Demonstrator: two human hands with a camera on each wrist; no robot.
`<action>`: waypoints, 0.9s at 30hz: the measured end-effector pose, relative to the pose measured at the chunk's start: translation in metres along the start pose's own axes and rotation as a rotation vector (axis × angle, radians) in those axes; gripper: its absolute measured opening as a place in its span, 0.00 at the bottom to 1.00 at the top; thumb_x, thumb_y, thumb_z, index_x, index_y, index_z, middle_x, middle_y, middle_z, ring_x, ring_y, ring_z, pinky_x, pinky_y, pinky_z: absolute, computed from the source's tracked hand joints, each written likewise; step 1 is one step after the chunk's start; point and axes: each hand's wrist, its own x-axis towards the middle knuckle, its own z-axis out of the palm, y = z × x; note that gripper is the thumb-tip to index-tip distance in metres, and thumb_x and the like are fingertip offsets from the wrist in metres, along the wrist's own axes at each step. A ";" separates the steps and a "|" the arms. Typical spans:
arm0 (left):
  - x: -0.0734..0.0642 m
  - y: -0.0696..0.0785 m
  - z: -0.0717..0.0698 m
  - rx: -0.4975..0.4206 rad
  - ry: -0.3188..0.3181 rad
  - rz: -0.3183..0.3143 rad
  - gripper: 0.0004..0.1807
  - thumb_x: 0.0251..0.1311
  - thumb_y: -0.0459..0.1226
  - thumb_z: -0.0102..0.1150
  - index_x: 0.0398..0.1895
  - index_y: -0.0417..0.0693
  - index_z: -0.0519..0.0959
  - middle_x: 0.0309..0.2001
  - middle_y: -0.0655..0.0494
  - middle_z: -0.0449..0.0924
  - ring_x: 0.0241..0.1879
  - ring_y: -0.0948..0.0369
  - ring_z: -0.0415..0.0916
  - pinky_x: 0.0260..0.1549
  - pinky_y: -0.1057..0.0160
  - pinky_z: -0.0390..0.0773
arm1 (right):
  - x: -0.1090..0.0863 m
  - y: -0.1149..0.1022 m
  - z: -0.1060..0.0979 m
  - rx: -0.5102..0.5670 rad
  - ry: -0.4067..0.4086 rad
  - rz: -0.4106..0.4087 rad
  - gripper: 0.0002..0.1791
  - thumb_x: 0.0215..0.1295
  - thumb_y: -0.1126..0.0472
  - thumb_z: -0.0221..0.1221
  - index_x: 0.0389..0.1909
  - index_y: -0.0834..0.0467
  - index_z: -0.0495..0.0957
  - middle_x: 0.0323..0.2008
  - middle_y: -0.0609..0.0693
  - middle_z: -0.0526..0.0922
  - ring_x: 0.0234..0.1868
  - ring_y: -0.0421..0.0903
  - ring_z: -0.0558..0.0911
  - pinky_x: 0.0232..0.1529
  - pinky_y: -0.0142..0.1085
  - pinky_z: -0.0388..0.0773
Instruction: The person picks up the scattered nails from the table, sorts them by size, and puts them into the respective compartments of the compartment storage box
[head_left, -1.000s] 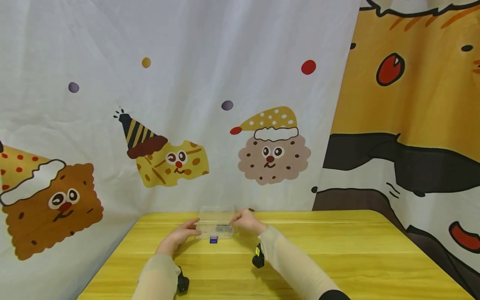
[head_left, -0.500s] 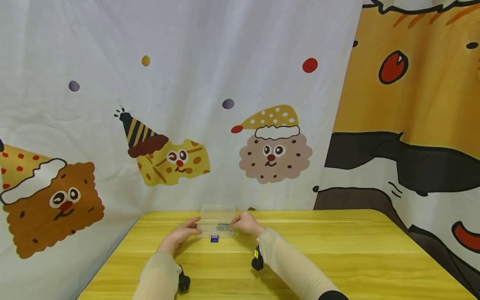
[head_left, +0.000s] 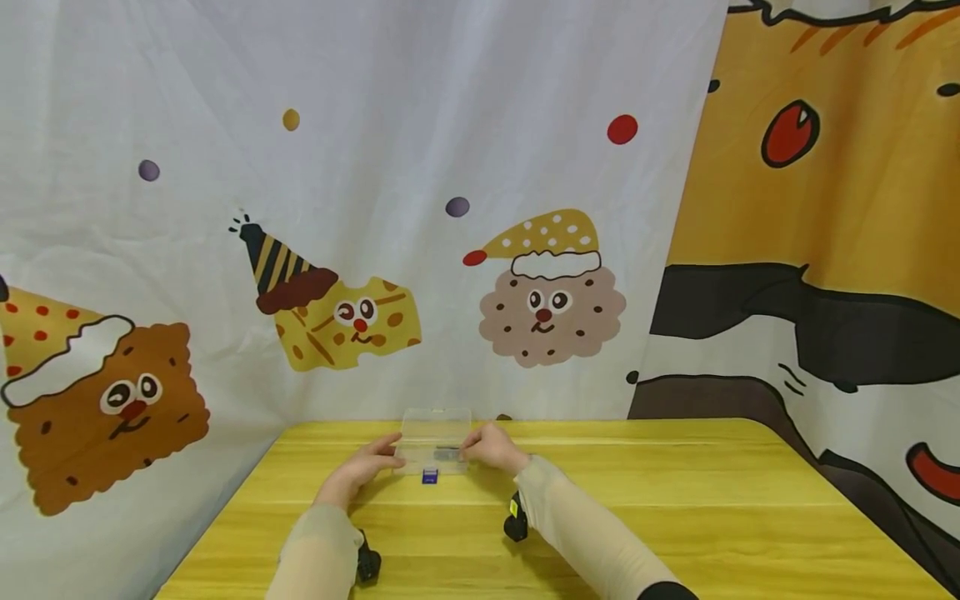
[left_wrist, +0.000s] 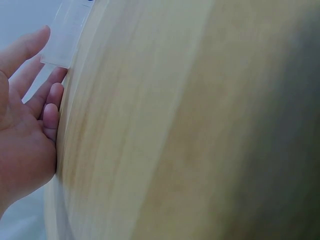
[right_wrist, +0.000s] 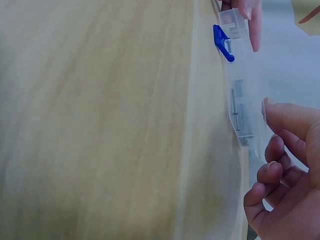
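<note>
A clear plastic box lies near the table's far edge with its see-through lid raised at the back. On its front is a blue latch. Thin grey metal pieces show through the wall of its right half. My left hand holds the box's left end between thumb and fingers; in the left wrist view that end lies beside the thumb. At the right end, my right hand pinches the edge of the clear plastic, its other fingers curled.
The wooden table stretches out in front and to both sides. Right behind its far edge hangs a white cloth with cartoon prints. A small black camera sits at my left wrist and another at my right wrist.
Both hands keep their places at the box's ends. The whole scene shifts slightly in the head view, as the camera tilts a little; the box stays where it was.
</note>
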 end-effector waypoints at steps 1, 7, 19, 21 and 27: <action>0.001 0.000 0.000 0.001 -0.003 0.001 0.38 0.59 0.35 0.64 0.72 0.40 0.62 0.64 0.29 0.62 0.64 0.35 0.58 0.61 0.36 0.57 | -0.001 0.000 -0.002 0.006 -0.004 -0.001 0.06 0.58 0.66 0.66 0.34 0.64 0.87 0.32 0.51 0.86 0.28 0.41 0.77 0.28 0.33 0.72; 0.003 -0.002 0.001 0.001 -0.023 0.001 0.38 0.61 0.36 0.63 0.73 0.42 0.60 0.66 0.30 0.60 0.66 0.36 0.56 0.62 0.36 0.56 | -0.005 0.000 -0.016 0.041 -0.018 -0.024 0.07 0.61 0.67 0.63 0.36 0.67 0.86 0.34 0.54 0.86 0.32 0.46 0.83 0.34 0.37 0.80; 0.001 -0.003 -0.001 0.011 -0.030 0.008 0.38 0.60 0.37 0.63 0.73 0.41 0.61 0.66 0.30 0.61 0.65 0.35 0.57 0.61 0.36 0.57 | -0.017 0.003 -0.057 0.030 0.034 0.000 0.11 0.63 0.65 0.62 0.41 0.68 0.85 0.44 0.58 0.85 0.47 0.54 0.82 0.50 0.49 0.78; 0.000 -0.002 -0.001 0.015 -0.034 0.011 0.38 0.61 0.37 0.63 0.73 0.40 0.60 0.66 0.29 0.61 0.65 0.35 0.57 0.61 0.35 0.57 | -0.020 0.005 -0.063 0.034 0.045 0.008 0.11 0.64 0.65 0.62 0.41 0.68 0.85 0.46 0.60 0.84 0.50 0.56 0.80 0.52 0.50 0.76; -0.002 0.001 -0.002 0.017 -0.035 0.018 0.39 0.59 0.38 0.64 0.73 0.40 0.60 0.66 0.29 0.60 0.65 0.35 0.57 0.61 0.35 0.57 | -0.028 0.017 -0.078 0.026 0.062 0.018 0.10 0.64 0.64 0.62 0.40 0.68 0.85 0.45 0.58 0.84 0.54 0.58 0.78 0.54 0.49 0.75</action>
